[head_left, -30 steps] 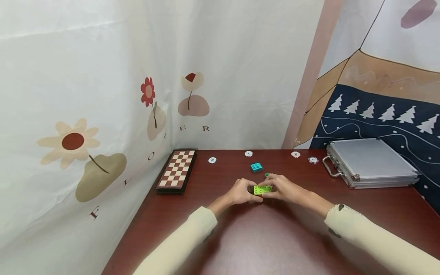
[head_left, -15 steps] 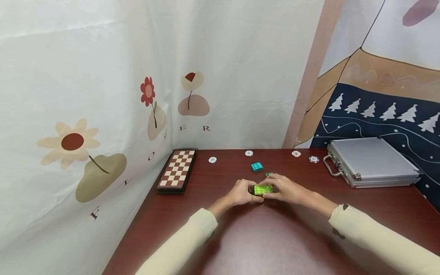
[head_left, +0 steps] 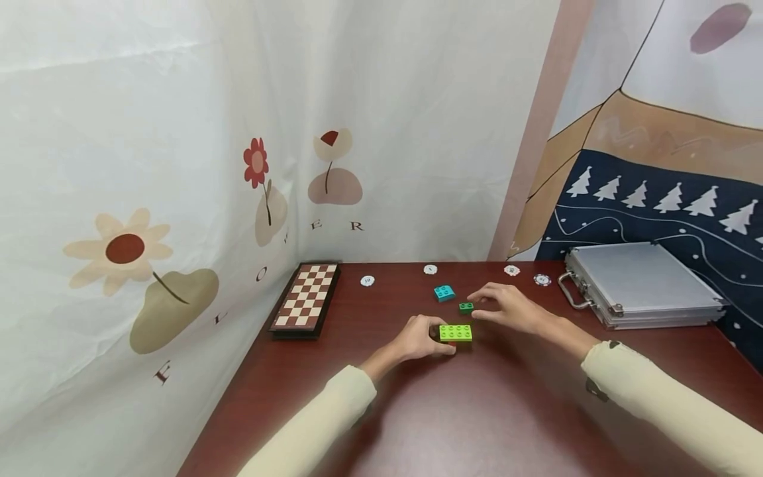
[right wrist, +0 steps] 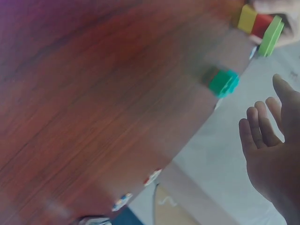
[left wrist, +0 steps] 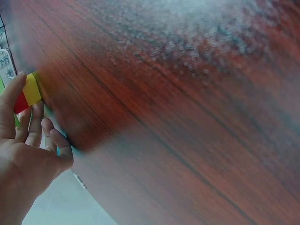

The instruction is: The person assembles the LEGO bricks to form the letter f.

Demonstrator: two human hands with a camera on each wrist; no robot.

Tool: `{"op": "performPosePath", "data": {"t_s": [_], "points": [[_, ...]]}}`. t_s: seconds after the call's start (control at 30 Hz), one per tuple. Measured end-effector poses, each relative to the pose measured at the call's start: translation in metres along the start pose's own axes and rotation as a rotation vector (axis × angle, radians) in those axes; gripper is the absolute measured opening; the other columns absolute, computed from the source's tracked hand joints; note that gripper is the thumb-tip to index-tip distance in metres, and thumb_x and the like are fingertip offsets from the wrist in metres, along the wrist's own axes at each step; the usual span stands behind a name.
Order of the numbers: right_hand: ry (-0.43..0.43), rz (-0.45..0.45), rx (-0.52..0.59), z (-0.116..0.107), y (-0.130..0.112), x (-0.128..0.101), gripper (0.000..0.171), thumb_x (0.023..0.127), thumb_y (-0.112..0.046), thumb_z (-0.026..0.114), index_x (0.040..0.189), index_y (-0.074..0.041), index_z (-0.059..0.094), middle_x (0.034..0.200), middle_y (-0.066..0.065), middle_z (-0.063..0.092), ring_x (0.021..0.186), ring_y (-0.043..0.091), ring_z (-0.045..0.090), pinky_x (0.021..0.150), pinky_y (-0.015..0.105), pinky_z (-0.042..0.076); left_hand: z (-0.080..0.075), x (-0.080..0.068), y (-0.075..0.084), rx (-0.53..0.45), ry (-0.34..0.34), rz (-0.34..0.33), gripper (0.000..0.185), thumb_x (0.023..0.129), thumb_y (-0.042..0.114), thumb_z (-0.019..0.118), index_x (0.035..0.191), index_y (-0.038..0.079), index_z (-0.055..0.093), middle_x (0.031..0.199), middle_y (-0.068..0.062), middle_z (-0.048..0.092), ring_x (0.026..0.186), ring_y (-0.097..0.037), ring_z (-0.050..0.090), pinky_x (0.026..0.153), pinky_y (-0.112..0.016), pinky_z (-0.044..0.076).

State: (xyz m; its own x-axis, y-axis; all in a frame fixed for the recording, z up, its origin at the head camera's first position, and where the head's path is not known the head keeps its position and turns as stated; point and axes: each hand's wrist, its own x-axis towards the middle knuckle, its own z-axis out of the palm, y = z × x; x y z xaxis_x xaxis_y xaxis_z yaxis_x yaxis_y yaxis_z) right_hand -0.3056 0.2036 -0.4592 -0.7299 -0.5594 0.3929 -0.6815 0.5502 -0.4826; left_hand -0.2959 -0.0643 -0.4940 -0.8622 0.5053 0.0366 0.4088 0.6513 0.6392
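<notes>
At the centre of the dark red wooden bench (head_left: pixel 489 411), our left hand (head_left: pixel 417 338) pinches the lime-green studded brick stack (head_left: pixel 456 332), while our right hand (head_left: pixel 507 306), fingers spread, hovers by the small dark-green brick (head_left: pixel 466 307).

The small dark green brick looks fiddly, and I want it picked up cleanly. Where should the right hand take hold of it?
Probably pinch the small dark green brick across its two short side walls, coming from above. It lies flat, studs up, apart from other pieces, and the open right hand hovers beside it.

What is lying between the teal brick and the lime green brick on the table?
In the head view, a small dark green brick lies between the teal brick and the lime green brick, beside the right hand.
</notes>
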Motion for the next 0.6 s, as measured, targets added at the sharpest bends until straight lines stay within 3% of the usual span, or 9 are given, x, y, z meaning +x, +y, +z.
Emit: {"op": "performPosePath", "data": {"t_s": [0.17, 0.6], "points": [[0.021, 0.042, -0.030, -0.003, 0.018, 0.001, 0.032, 0.091, -0.013, 0.082, 0.118, 0.000, 0.075, 0.111, 0.010, 0.073, 0.097, 0.023, 0.068, 0.085, 0.041, 0.058, 0.001, -0.001, -0.001, -0.003, 0.000, -0.002, 0.049, 0.077, 0.033, 0.094, 0.117, 0.010, 0.076, 0.075, 0.011, 0.065, 0.068, -0.003, 0.056, 0.066, -0.021, 0.047], [-0.028, 0.100, 0.003, 0.014, 0.045, 0.010, 0.028, 0.092, -0.006, 0.079, 0.118, 0.004, 0.074, 0.108, 0.013, 0.076, 0.099, 0.028, 0.070, 0.089, 0.050, 0.056, 0.000, -0.001, -0.001, -0.016, -0.005, 0.007, 0.049, 0.077, 0.033, 0.094, 0.117, 0.011, 0.076, 0.077, 0.011, 0.067, 0.070, -0.002, 0.058, 0.067, -0.020, 0.048]]}}
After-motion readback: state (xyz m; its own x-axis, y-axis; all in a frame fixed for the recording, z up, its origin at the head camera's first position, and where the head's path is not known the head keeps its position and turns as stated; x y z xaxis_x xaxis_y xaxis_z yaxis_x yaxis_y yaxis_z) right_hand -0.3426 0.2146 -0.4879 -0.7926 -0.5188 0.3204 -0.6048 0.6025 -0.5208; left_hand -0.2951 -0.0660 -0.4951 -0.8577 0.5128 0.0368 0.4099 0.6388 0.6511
